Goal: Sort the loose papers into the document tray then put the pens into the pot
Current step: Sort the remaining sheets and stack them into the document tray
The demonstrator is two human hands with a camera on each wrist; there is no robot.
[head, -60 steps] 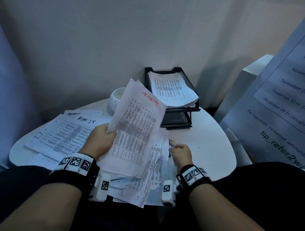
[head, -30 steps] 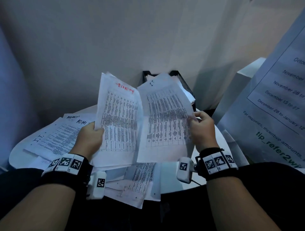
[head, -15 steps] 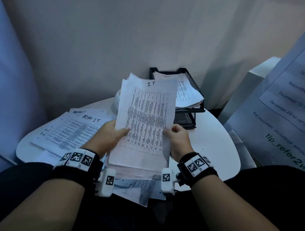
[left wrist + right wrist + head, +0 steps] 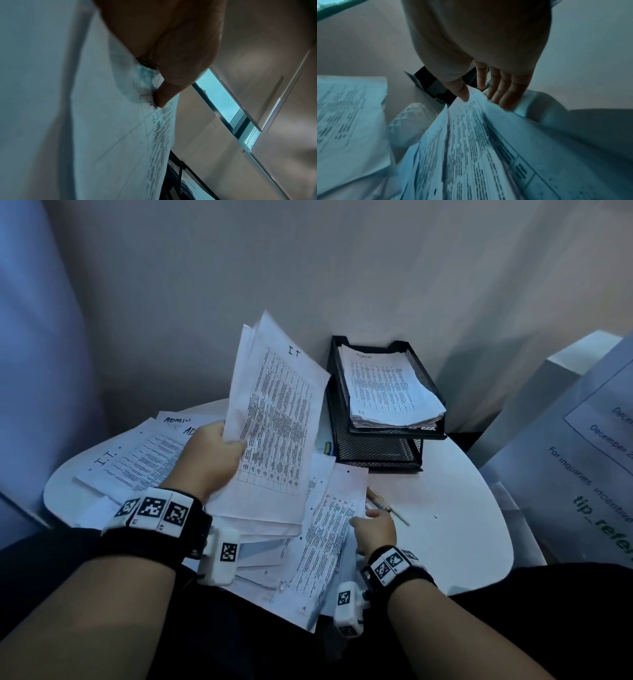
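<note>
My left hand (image 4: 222, 448) grips a sheaf of printed papers (image 4: 274, 426) headed "I.T", raised and tilted over the table's middle. In the left wrist view my thumb (image 4: 162, 98) presses on the top sheet (image 4: 120, 135). My right hand (image 4: 368, 518) lies low at the right edge of loose papers (image 4: 325, 535) on the table, fingers straight. In the right wrist view its thumb (image 4: 463, 93) touches the top sheet's (image 4: 471, 135) edge. A pen (image 4: 388, 506) lies just beyond that hand. The black mesh document tray (image 4: 376, 448) holds papers (image 4: 387, 385) in its top tier.
More sheets marked "I.T." and "ADMIN" (image 4: 137, 453) cover the left of the round white table (image 4: 445, 508). A faceted white pot (image 4: 409, 119) shows in the right wrist view, hidden from the head view by the held sheaf. A large printed notice (image 4: 589, 460) stands at the right.
Half a second ago both hands held the "I.T" sheaf. My right hand has let go and dropped to the loose papers by the pen; my left hand holds the sheaf alone.
</note>
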